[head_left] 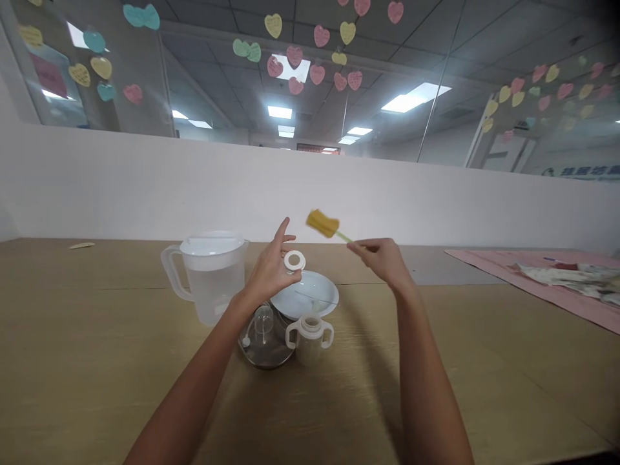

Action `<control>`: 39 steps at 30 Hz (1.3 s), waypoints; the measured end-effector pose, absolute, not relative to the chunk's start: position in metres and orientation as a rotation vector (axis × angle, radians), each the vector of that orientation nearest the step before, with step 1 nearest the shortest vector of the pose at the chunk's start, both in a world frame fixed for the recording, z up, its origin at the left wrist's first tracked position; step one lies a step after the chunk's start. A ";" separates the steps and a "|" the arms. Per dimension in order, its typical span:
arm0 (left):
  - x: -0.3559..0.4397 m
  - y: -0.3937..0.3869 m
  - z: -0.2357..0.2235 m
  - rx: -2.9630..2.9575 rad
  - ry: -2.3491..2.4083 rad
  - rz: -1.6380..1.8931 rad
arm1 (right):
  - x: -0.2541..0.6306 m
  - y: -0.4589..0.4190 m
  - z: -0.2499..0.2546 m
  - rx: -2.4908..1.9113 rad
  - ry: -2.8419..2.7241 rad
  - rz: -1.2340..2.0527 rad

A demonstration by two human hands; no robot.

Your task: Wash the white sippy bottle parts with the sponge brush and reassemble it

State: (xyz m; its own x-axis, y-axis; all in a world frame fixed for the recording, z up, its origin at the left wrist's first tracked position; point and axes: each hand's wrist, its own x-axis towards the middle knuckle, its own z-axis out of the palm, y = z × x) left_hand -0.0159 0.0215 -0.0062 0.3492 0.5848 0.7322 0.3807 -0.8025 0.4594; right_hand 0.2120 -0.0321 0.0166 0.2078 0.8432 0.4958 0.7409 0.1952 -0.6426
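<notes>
My left hand (pixel 268 270) grips a white ring-shaped bottle collar (pixel 301 261) by its lower edge, thumb below and the other fingers raised behind it. In my right hand (pixel 380 258) is the thin green handle of a sponge brush (pixel 322 223), whose yellow head points left, slightly above the collar and apart from it. A white bowl (pixel 322 290) lies under the hands. In front of it stands a clear baby bottle (pixel 310 339) with two white handles and an open top. A metal tray (pixel 268 358) beside it bears a clear dome cap (pixel 264 321) and a small white-ended tube (pixel 246 340).
A lidded clear pitcher (pixel 216 284) holding water stands left of the bowl. At the far right, a pink cloth (pixel 484 263) carries crumpled fabric (pixel 566 278). A pale flat piece (pixel 82 245) lies at the back left. A white wall (pixel 145 187) borders the wooden table.
</notes>
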 end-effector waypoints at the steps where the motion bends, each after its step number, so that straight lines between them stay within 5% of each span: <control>1: -0.016 0.022 -0.006 2.384 0.862 1.434 | 0.212 -0.032 0.017 -1.538 -1.668 0.255; 6: -0.016 0.023 -0.008 2.295 0.848 1.421 | 0.212 -0.029 0.016 -1.641 -1.462 0.029; 11: -0.017 0.026 -0.010 2.279 0.811 1.412 | 0.210 -0.029 0.016 -1.528 -1.786 0.379; 15: -0.017 0.032 -0.014 2.144 0.789 1.453 | 0.209 -0.030 0.017 -1.619 -1.496 0.081; 19: -0.016 0.031 -0.013 1.891 0.662 1.414 | 0.213 -0.031 0.016 -1.501 -1.755 0.419; 23: -0.015 0.022 -0.005 1.680 0.567 1.386 | 0.218 -0.032 0.017 -1.500 -1.388 0.180; 27: -0.017 0.016 0.001 1.601 0.508 1.328 | 0.224 -0.038 0.019 -1.405 -1.722 0.541; 31: -0.018 0.017 0.002 1.452 0.431 1.325 | 0.232 -0.043 0.018 -1.366 -1.511 0.354; 35: -0.014 0.021 0.000 1.328 0.373 1.321 | 0.236 -0.046 0.018 -1.398 -1.809 0.646; 39: -0.016 0.026 0.003 1.299 0.389 1.365 | 0.237 -0.043 0.017 -1.471 -1.646 0.371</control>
